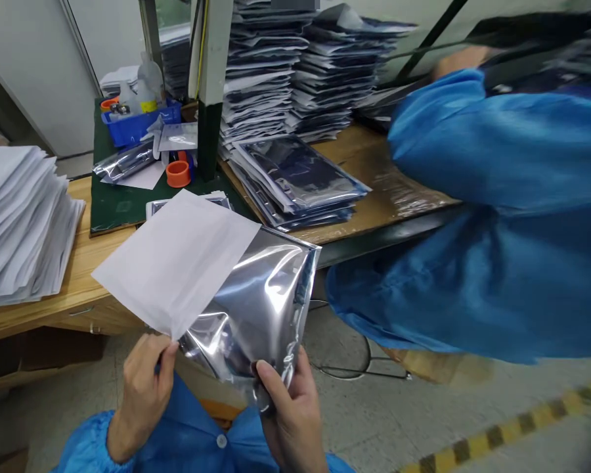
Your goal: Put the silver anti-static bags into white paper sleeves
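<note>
My left hand pinches the near corner of a white paper sleeve. The sleeve lies slantwise over the left part of a shiny silver bag. My right hand grips the bag's lower right corner, thumb on top and fingers beneath. The bag's film is wrinkled and reflects the light; what is inside it cannot be made out. Both things are held up in front of the bench edge, above my blue smock. A small dark patch shows under my right thumb.
White sleeves are stacked at the left. A blue basket with bottles and an orange tape roll sit on the green mat. Silver bags lie beneath tall stacks. A co-worker's blue sleeve reaches in from the right.
</note>
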`<state>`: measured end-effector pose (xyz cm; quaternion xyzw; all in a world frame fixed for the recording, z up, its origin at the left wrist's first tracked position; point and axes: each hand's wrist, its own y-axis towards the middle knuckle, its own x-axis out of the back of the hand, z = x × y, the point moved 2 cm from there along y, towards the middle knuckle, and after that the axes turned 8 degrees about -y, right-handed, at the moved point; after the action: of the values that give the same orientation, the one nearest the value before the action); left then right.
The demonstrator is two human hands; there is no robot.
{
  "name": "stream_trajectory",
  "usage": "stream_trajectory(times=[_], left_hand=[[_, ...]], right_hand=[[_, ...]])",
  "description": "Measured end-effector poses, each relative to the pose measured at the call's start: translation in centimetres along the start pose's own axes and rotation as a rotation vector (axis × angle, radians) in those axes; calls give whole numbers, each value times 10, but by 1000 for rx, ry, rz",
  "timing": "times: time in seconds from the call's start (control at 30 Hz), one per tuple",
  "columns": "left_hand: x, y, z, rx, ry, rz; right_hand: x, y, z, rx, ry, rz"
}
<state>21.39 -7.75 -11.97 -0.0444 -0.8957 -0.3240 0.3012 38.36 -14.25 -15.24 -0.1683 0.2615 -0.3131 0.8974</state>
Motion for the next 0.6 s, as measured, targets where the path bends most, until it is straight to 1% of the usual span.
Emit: stream_trajectory(times=[0.03, 0.07, 0.1, 0.13, 0.17, 0.2, 0.3, 0.33, 0.37, 0.4, 0.43, 0.47, 0.5, 0.53, 0.57, 0.6], left_hand=[[-3, -4, -1, -73, -23, 35], [-6, -9, -2, -113, -56, 72], [-8, -13, -3, -104, -103, 97], [-8, -18, -2, -36, -169, 86], [-8, -21, -1, 77, -265, 31], [-6, -25, 0, 225, -393, -66], [-2, -33, 4, 727, -812, -427], [0, -34, 3, 870, -898, -512], [1, -34, 2, 996, -934, -572], [4, -34, 2, 1101, -925, -618], [9, -35, 3, 1180, -890, -657], [16, -38, 5, 1234, -843, -693], [24, -42, 10, 1272, -793, -725], [34, -49, 16, 1298, -749, -746], [45, -57, 24, 1312, -709, -752], [57, -68, 34, 1321, -670, -745]], right_hand=[[-2, 0, -1, 7, -1, -9], [-3, 0, -3, 16, -6, -14], [-3, 0, -5, 25, -13, -17], [-3, -1, -8, 31, -20, -9], [-3, -2, -12, 36, -24, 3], [-2, -5, -17, 41, -27, 17], [5, -25, -38, 35, -75, 20], [9, -33, -46, 17, -106, 18], [12, -42, -53, -3, -139, 35], [16, -49, -59, -23, -180, 91], [19, -53, -64, -34, -236, 193], [23, -54, -66, -36, -318, 332], [27, -52, -67, -28, -420, 469], [32, -44, -67, -15, -517, 561], [37, -34, -65, -5, -614, 622], [44, -20, -62, 5, -655, 557]])
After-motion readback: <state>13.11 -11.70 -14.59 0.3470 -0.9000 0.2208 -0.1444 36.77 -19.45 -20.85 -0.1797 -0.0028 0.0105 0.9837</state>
